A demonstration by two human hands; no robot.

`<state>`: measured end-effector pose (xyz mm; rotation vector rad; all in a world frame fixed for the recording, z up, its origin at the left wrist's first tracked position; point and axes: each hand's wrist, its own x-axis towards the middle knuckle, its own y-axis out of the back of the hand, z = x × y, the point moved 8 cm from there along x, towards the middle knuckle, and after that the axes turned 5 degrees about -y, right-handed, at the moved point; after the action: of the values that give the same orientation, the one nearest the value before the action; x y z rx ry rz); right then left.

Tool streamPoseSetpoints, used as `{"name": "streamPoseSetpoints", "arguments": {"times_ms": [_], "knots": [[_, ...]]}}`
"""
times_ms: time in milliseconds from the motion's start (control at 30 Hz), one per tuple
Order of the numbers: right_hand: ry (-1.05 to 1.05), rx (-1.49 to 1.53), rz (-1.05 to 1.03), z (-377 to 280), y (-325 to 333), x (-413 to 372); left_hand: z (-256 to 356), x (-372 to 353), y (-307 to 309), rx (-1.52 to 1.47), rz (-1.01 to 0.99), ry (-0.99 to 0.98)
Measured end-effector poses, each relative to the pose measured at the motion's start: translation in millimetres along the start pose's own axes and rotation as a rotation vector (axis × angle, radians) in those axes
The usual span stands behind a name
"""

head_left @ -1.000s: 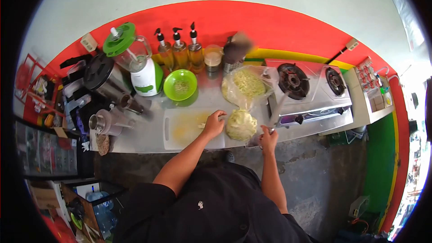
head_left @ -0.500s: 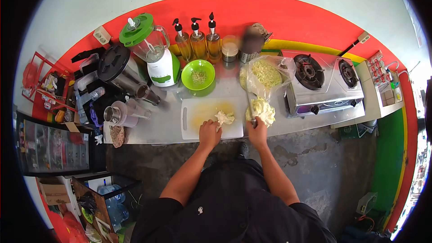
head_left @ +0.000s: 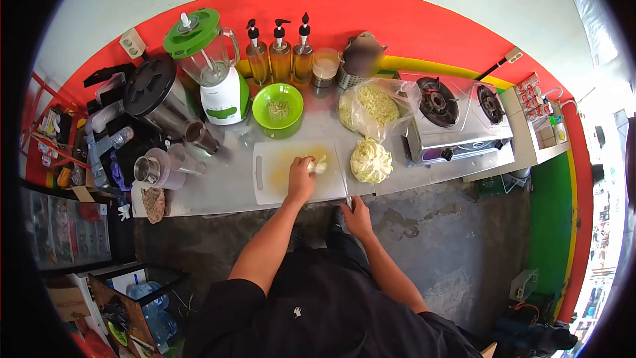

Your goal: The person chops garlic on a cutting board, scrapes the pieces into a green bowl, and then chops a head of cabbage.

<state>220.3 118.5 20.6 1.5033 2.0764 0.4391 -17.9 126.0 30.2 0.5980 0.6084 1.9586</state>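
Observation:
A white cutting board (head_left: 266, 193) with a yellow stain lies near the counter's front edge. On it, my left hand (head_left: 302, 182) has its fingers closed on a pale cabbage piece (head_left: 319, 164). My right hand (head_left: 358, 217) grips a knife (head_left: 347, 192) by the handle, just in front of the counter edge. The narrow blade points away from me along the board's right side. Right of the board sits a larger cabbage head (head_left: 371, 160), with neither hand on it. Behind that is a clear plastic bag (head_left: 400, 96) of shredded cabbage.
A green bowl (head_left: 277, 131) with shredded bits stands behind the board. Farther back are a blender (head_left: 224, 96) and several pump bottles (head_left: 280, 65). A two-burner gas stove (head_left: 457, 119) takes the right side. Plastic cups (head_left: 187, 160) and a stone-like lump (head_left: 154, 205) are at left.
My right hand has left the cabbage head's front and come left and nearer to me with the knife. My left hand has moved forward over the cabbage piece. The view has shifted slightly.

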Motion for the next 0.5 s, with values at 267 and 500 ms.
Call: {"name": "streamPoseSetpoints", "arguments": {"times_ms": [267, 500], "knots": [[-0.180, 0.114, -0.165, -14.5, -23.5, -27.6, 10.8, -52.4, 28.4, 0.081, -0.101, -0.321], [0.056, -0.350, -0.059, -36.1, -45.2, -18.7, -0.6, -56.6, 29.2, 0.098, -0.048, -0.351]]}}
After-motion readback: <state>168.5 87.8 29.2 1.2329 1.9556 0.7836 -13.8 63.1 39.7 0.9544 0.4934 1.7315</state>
